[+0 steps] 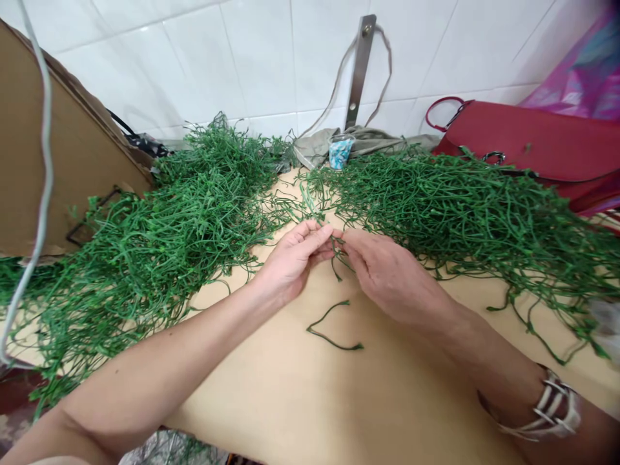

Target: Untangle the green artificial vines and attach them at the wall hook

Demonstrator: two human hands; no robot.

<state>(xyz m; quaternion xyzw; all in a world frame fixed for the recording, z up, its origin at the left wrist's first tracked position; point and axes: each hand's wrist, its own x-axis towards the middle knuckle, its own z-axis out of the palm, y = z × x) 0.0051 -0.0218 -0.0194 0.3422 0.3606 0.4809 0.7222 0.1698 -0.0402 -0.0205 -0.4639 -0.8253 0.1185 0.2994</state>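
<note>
My left hand (301, 253) and my right hand (380, 266) meet at the middle of the tan table (290, 387). Both are closed, fingertips pinched together around a thin green stem (336, 261) whose lower end hangs between them. A loose bent green stem (334, 329) lies on the table just below my hands. A large heap of green stems (194, 219) spreads to the left, and another heap (465, 200) lies to the right. A few scattered stems lie beyond my fingertips.
A clear cup with blue-and-white contents (340, 152) stands near the tiled wall (261, 58), by a grey cloth (382, 142). A cardboard box (62, 142) and white cable (47, 129) are at left. A red bag (533, 139) lies at the back right.
</note>
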